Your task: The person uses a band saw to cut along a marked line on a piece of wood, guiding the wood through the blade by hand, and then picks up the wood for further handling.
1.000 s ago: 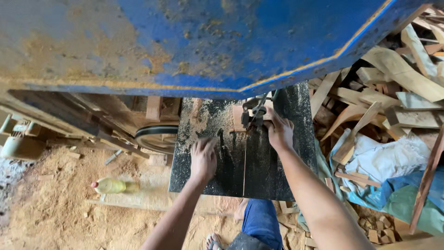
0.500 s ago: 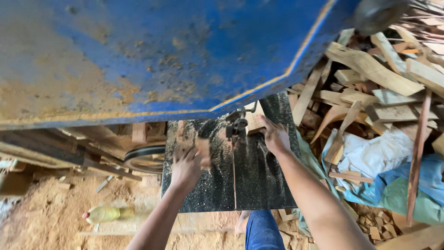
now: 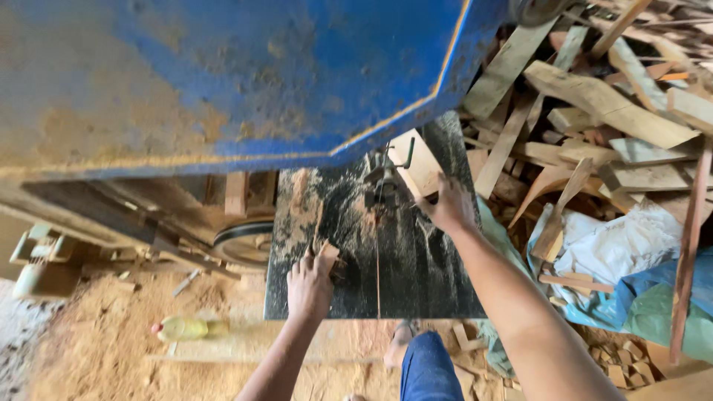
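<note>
Wood piece (image 3: 417, 165) under right hand (image 3: 451, 207)

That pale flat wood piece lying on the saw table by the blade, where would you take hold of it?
Best by its outer edge, coming from the right, where the right hand rests beside it. The wood piece lies flat with its inner side close to the blade guide, so the far edge likely keeps fingers clear.
</note>
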